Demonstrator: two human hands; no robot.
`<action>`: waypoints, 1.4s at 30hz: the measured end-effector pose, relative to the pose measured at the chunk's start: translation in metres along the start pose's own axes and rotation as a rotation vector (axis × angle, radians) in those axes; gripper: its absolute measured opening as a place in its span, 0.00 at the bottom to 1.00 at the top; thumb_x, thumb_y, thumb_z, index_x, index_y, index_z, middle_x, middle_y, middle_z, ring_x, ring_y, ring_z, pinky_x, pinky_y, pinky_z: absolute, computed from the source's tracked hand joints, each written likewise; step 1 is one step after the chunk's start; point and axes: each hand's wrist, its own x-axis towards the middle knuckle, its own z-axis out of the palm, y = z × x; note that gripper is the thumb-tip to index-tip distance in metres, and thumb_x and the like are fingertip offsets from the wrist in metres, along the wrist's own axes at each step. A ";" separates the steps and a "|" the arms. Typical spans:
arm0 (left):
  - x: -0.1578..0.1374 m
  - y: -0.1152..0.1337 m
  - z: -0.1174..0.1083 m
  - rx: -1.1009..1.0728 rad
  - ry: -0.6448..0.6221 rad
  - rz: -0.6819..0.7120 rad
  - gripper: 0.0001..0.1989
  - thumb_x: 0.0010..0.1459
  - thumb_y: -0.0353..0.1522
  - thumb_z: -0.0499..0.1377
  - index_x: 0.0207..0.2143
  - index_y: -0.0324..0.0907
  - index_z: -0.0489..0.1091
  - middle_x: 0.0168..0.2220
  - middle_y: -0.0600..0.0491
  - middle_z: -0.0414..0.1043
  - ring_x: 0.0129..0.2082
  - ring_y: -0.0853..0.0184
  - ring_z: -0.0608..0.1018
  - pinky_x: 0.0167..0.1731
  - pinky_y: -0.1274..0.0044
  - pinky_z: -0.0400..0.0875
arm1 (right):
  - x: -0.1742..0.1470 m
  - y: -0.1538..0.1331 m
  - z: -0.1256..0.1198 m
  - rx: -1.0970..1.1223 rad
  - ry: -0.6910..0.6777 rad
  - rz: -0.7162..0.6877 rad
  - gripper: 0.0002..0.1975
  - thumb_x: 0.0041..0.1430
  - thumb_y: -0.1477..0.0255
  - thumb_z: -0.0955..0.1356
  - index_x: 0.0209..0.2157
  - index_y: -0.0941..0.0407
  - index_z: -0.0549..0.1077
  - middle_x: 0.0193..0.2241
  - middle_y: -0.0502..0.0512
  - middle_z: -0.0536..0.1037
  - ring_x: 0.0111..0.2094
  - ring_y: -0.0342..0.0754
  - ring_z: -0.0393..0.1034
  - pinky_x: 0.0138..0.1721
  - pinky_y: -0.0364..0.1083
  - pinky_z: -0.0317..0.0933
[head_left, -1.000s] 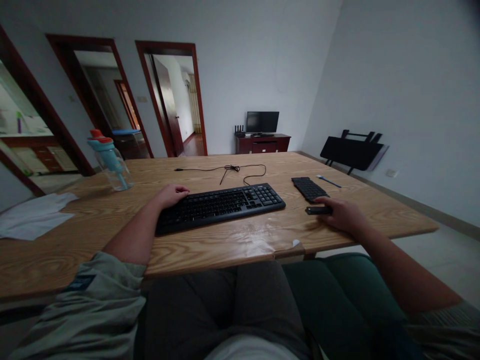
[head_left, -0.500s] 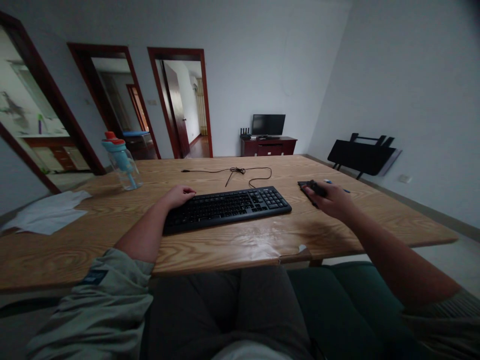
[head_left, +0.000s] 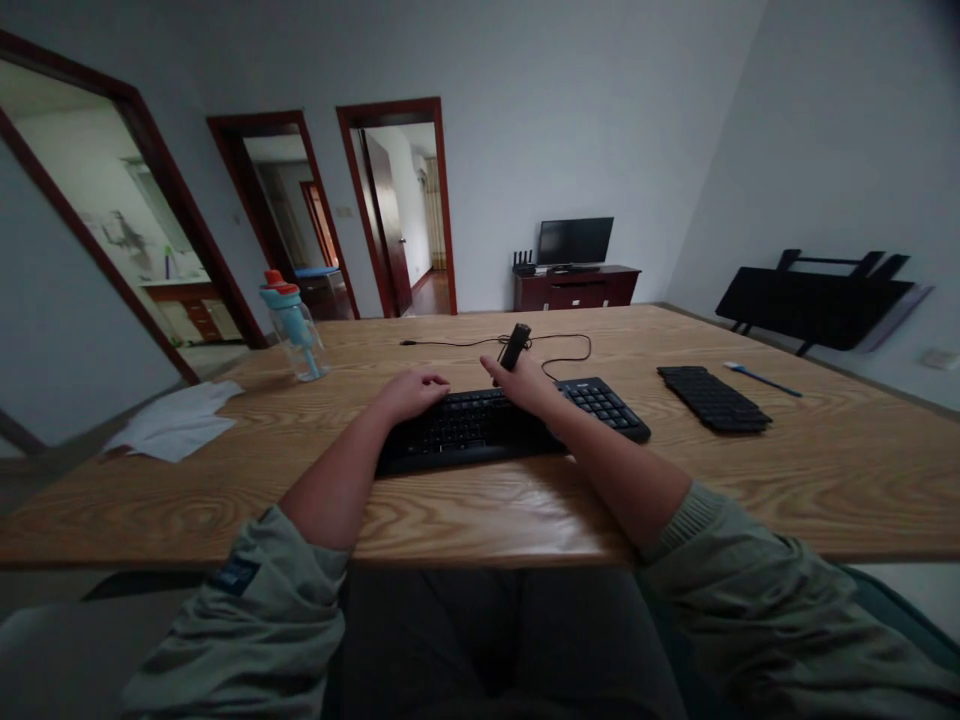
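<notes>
A black keyboard [head_left: 465, 440] lies on the wooden table in front of me. My left hand [head_left: 412, 395] rests at its far left edge, fingers curled over the rim. Above the keyboard's middle, my right hand [head_left: 529, 385] grips a short black stick-like object [head_left: 515, 345] that points up and away. What kind of object it is cannot be made out. My right hand and forearm hide part of the keys. Right of the keyboard lies a flat black ridged piece [head_left: 712, 400], and beside that a blue toothbrush [head_left: 761, 378].
A thin black cable [head_left: 566, 358] runs behind the keyboard. White paper sheets [head_left: 176, 420] lie on the left, with a clear bottle with a red and blue lid [head_left: 296, 330] behind them. The table's front edge [head_left: 495, 562] is close to my lap.
My right hand has moved left from the black ridged piece to above the keyboard, carrying the black stick-like object. My left hand stays at the keyboard's edge. The view has turned slightly left.
</notes>
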 end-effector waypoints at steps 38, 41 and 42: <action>0.011 0.036 0.029 -0.043 -0.092 0.300 0.08 0.58 0.32 0.59 0.36 0.43 0.78 0.42 0.51 0.80 0.43 0.63 0.78 0.50 0.71 0.70 | 0.001 0.017 0.011 0.248 -0.116 0.118 0.27 0.62 0.47 0.63 0.24 0.56 0.70 0.18 0.54 0.74 0.17 0.43 0.65 0.20 0.43 0.59; 0.012 0.034 0.030 -0.034 -0.078 0.295 0.07 0.58 0.32 0.59 0.36 0.43 0.78 0.42 0.51 0.80 0.44 0.63 0.78 0.50 0.71 0.70 | 0.002 0.018 0.010 0.254 -0.108 0.134 0.28 0.62 0.47 0.63 0.25 0.57 0.70 0.18 0.54 0.73 0.17 0.43 0.65 0.20 0.42 0.59; 0.012 0.033 0.031 -0.027 -0.078 0.292 0.07 0.58 0.32 0.59 0.36 0.43 0.78 0.42 0.51 0.80 0.43 0.63 0.78 0.50 0.71 0.70 | 0.002 0.017 0.010 0.248 -0.105 0.127 0.28 0.62 0.46 0.63 0.25 0.57 0.70 0.18 0.54 0.73 0.17 0.43 0.65 0.20 0.42 0.59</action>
